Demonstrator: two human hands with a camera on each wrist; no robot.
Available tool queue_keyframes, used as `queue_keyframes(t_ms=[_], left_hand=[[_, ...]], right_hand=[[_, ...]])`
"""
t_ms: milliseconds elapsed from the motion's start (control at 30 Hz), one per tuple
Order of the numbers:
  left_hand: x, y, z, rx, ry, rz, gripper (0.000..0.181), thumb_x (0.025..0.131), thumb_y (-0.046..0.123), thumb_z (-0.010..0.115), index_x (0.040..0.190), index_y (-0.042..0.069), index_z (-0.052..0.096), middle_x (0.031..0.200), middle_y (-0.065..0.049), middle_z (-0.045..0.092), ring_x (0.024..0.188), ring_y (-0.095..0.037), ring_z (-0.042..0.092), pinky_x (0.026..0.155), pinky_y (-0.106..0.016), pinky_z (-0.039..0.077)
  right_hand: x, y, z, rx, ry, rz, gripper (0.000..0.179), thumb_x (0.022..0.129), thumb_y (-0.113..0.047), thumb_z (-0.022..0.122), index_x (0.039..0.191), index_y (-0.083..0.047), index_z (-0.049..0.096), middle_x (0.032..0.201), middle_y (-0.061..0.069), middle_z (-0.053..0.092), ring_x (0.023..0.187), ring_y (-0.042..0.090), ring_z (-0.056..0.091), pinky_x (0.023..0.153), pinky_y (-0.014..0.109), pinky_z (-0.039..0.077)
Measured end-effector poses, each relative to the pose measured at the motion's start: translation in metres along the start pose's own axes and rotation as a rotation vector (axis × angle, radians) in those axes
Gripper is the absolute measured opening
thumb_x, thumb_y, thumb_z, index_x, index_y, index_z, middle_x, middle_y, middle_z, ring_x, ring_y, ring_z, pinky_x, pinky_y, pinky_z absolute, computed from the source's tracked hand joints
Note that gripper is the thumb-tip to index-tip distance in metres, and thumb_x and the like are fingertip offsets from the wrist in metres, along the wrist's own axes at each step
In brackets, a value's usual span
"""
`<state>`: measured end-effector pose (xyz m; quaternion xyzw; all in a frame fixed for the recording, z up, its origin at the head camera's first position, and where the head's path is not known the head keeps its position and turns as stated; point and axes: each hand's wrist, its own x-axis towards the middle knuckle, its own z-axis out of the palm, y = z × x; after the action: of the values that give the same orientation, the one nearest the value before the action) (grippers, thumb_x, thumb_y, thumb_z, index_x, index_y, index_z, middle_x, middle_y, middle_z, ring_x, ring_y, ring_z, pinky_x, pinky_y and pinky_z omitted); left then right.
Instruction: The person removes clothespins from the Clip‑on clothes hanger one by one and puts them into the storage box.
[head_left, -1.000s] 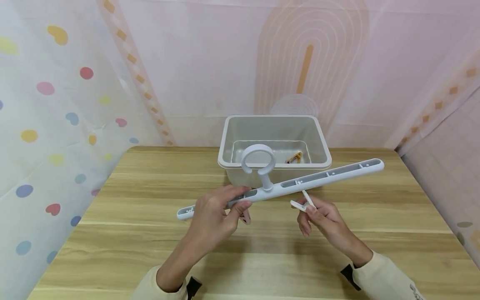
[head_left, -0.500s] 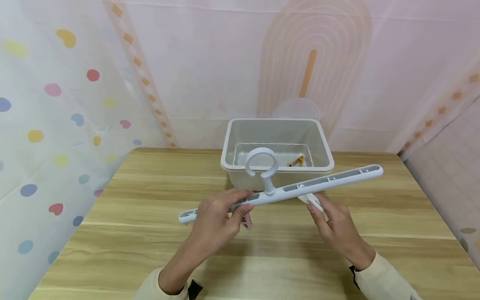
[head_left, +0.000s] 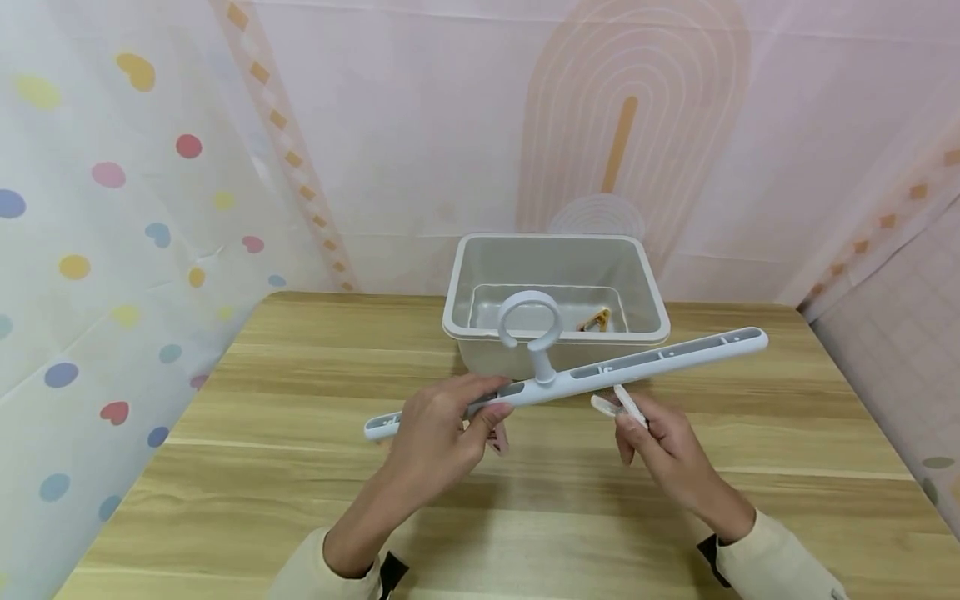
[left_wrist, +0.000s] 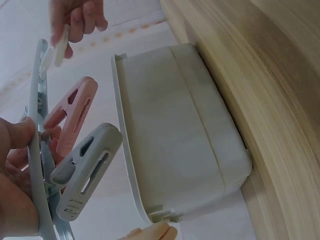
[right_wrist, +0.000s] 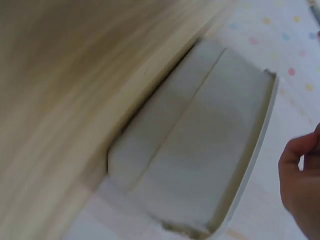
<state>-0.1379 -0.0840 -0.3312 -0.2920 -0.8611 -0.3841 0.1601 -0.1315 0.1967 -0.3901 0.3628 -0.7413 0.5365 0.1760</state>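
My left hand grips a pale blue-grey hanger bar, left of its ring-shaped hook, thumb in front and fingers behind. Below the bar in the left wrist view hang a pink clothespin and a grey clothespin; a peach-coloured one shows at the bottom edge. My right hand pinches a white clothespin just under the bar's right half. In the right wrist view only part of the right hand shows, and the white clothespin is out of sight.
A whitish plastic bin stands on the wooden table behind the hanger. Inside it lies an orange-yellow clothespin. A patterned cloth hangs behind the table.
Half a second ago the right hand had brought the white clothespin up against the bar; now it sits slightly lower, with its two halves showing apart. The left hand keeps its grip.
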Motion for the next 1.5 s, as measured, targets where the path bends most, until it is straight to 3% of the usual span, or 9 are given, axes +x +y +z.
queue_keyframes(t_ms=[167, 300, 533, 667, 800, 933, 1033, 1200, 1500], left_hand=[[0.001, 0.001, 0.0, 0.009, -0.001, -0.012, 0.02, 0.094, 0.021, 0.072, 0.112, 0.011, 0.075, 0.073, 0.013, 0.071, 0.073, 0.001, 0.069, 0.069, -0.022, 0.052], [0.001, 0.001, -0.001, 0.016, 0.0, -0.016, 0.019, 0.094, 0.021, 0.072, 0.11, 0.012, 0.075, 0.072, 0.014, 0.071, 0.073, 0.0, 0.069, 0.069, -0.021, 0.051], [0.001, 0.002, 0.0, 0.039, 0.001, -0.042, 0.02, 0.093, 0.021, 0.073, 0.11, 0.012, 0.076, 0.074, 0.013, 0.071, 0.075, -0.003, 0.069, 0.068, -0.021, 0.05], [0.001, 0.003, 0.001, 0.044, -0.011, -0.057, 0.02, 0.094, 0.022, 0.072, 0.111, 0.012, 0.076, 0.073, 0.013, 0.071, 0.073, -0.003, 0.069, 0.066, -0.02, 0.049], [0.0, 0.004, 0.001, 0.046, -0.024, -0.063, 0.02, 0.094, 0.022, 0.072, 0.112, 0.013, 0.076, 0.07, 0.014, 0.07, 0.072, -0.002, 0.067, 0.066, -0.019, 0.048], [0.001, 0.003, 0.002, 0.065, -0.021, -0.054, 0.02, 0.093, 0.021, 0.073, 0.112, 0.014, 0.076, 0.069, 0.015, 0.069, 0.074, -0.004, 0.067, 0.065, -0.019, 0.047], [0.002, 0.003, 0.003, 0.073, -0.02, -0.048, 0.02, 0.093, 0.021, 0.074, 0.111, 0.014, 0.077, 0.069, 0.016, 0.069, 0.074, -0.005, 0.066, 0.064, -0.019, 0.046], [0.001, 0.004, 0.004, 0.071, -0.029, -0.053, 0.02, 0.093, 0.021, 0.074, 0.111, 0.014, 0.077, 0.068, 0.016, 0.069, 0.076, -0.006, 0.067, 0.066, -0.019, 0.046], [0.005, 0.005, 0.001, 0.055, -0.008, -0.032, 0.019, 0.093, 0.022, 0.073, 0.11, 0.014, 0.076, 0.071, 0.014, 0.07, 0.075, -0.003, 0.069, 0.065, -0.019, 0.047]], right_hand=[[0.0, -0.006, 0.0, 0.385, -0.133, 0.188, 0.044, 0.105, 0.01, 0.027, 0.121, -0.013, 0.06, 0.062, 0.012, 0.043, 0.055, 0.02, 0.049, 0.055, 0.031, 0.047], [0.0, -0.007, 0.0, 0.457, -0.161, 0.24, 0.045, 0.106, 0.006, 0.023, 0.121, -0.014, 0.061, 0.062, 0.014, 0.04, 0.054, 0.022, 0.048, 0.054, 0.033, 0.048], [-0.003, -0.007, 0.005, 0.133, 0.003, 0.115, 0.036, 0.099, 0.017, 0.039, 0.117, -0.005, 0.062, 0.061, 0.007, 0.051, 0.054, 0.012, 0.052, 0.055, 0.027, 0.043], [-0.004, -0.005, 0.005, -0.123, 0.093, 0.061, 0.023, 0.094, 0.016, 0.052, 0.101, -0.003, 0.063, 0.059, 0.0, 0.051, 0.053, 0.002, 0.049, 0.051, 0.017, 0.04], [-0.004, -0.002, -0.001, -0.358, 0.126, -0.027, 0.01, 0.101, -0.001, 0.057, 0.094, -0.003, 0.064, 0.059, -0.004, 0.05, 0.055, -0.007, 0.042, 0.047, 0.011, 0.035], [-0.002, 0.0, -0.008, -0.549, 0.125, -0.081, 0.036, 0.108, -0.027, 0.049, 0.104, 0.003, 0.067, 0.065, -0.002, 0.055, 0.059, 0.0, 0.044, 0.051, 0.014, 0.039], [-0.002, 0.0, -0.011, -0.585, 0.119, -0.08, 0.038, 0.108, -0.029, 0.048, 0.107, 0.004, 0.068, 0.068, -0.001, 0.058, 0.062, 0.004, 0.047, 0.055, 0.017, 0.043], [-0.005, -0.001, -0.008, -0.364, 0.097, -0.042, 0.009, 0.1, 0.001, 0.059, 0.104, 0.001, 0.066, 0.063, -0.003, 0.054, 0.058, -0.003, 0.048, 0.052, 0.012, 0.042], [-0.002, -0.006, -0.006, 0.244, -0.074, 0.132, 0.041, 0.102, 0.014, 0.034, 0.122, -0.009, 0.061, 0.063, 0.009, 0.048, 0.057, 0.016, 0.051, 0.055, 0.029, 0.045]])
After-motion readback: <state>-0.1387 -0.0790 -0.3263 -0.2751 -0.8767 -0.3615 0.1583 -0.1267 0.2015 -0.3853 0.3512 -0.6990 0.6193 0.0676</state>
